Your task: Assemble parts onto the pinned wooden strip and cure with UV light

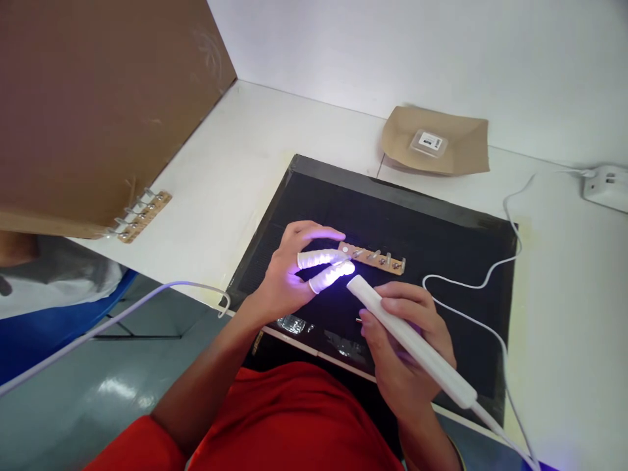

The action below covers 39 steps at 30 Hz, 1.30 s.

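My left hand (294,271), with white finger cots on two fingers, pinches the left end of a narrow tan strip with several metal pins (375,257), which lies on a black mat (441,235). My right hand (405,343) is wrapped round a white pen-shaped tool (417,343) on a white cable. The tool's tip shines violet light onto the strip's left end and my covered fingertips.
A second pinned strip (140,216) lies at the table's left edge under a brown cardboard panel (98,104). A tan paper bag with a small packet (434,140) sits at the back. A white plug adapter (606,186) is at far right. White cable (490,265) loops over the mat.
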### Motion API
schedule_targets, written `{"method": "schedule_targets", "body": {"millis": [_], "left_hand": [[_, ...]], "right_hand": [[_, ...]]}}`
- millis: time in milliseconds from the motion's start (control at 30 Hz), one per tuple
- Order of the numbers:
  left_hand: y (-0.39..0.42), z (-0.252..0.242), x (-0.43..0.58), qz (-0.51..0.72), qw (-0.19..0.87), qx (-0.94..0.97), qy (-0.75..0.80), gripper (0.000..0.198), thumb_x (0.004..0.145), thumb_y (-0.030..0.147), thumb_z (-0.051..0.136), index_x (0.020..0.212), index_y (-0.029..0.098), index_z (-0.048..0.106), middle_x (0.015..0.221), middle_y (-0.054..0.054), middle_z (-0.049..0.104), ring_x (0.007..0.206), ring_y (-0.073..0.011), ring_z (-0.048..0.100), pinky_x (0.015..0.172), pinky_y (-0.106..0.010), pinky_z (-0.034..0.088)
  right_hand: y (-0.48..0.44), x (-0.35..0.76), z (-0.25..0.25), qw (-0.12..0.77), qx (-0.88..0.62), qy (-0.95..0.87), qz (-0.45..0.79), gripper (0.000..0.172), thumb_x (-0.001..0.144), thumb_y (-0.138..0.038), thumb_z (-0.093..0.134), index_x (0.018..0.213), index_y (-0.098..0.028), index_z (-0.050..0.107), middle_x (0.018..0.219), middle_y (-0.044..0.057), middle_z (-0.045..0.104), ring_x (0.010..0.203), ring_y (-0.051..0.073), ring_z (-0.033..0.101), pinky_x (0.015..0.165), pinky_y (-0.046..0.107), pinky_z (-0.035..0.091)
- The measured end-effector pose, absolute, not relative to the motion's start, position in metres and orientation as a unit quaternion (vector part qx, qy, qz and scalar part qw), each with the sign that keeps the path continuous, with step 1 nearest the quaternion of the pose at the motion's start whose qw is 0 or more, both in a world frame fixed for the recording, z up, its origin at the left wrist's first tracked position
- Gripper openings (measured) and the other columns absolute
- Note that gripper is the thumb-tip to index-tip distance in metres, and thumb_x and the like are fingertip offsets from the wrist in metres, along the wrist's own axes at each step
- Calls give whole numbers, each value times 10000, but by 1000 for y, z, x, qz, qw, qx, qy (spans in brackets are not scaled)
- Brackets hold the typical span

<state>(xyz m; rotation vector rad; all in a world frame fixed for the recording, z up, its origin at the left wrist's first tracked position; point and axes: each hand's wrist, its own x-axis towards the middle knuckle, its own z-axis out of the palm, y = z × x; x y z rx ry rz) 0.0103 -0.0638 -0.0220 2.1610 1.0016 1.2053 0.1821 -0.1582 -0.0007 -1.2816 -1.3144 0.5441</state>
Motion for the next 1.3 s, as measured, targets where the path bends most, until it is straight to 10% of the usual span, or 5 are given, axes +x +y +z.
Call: {"method": "schedule_targets", "body": {"millis": [1300], "left_hand": [[-76, -56, -19, 250, 113, 862, 426, 76, 948, 320, 773, 989, 288, 829, 1314, -28, 761, 1269, -271, 602, 1026, -458, 353]], "right_hand": [[-177, 175, -39, 533, -592, -539, 273, 226, 889, -118, 731, 1059, -260, 684, 1060, 32, 682, 976, 166, 702, 830, 330, 622]]}}
